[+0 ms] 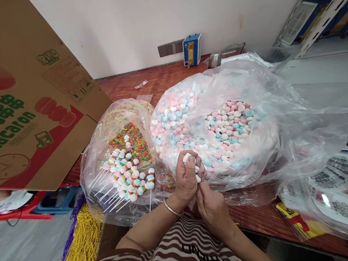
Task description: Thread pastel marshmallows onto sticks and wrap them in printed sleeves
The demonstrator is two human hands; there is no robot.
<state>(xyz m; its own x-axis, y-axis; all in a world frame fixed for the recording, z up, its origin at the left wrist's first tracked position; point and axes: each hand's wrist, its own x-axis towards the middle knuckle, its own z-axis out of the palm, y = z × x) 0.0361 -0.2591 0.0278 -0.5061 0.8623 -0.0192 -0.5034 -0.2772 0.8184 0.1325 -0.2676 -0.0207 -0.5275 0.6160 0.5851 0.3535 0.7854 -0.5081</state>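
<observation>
Standing left of skewers (128, 174): cardboard box (34, 98)

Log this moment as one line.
left hand: holds white marshmallows | right hand: closed just below, contents hidden | nearby: skewered marshmallows, bagged loose marshmallows

Left of the grip are a carton (47, 76) and, lower, a fringe (83, 240); beyond the grip, sockets (170, 48) and a blue box (192, 51); upper right, a rack (328, 16).

The marshmallows (233, 128) are pink, white and blue, the shirt (161, 258) striped brown and cream
</observation>
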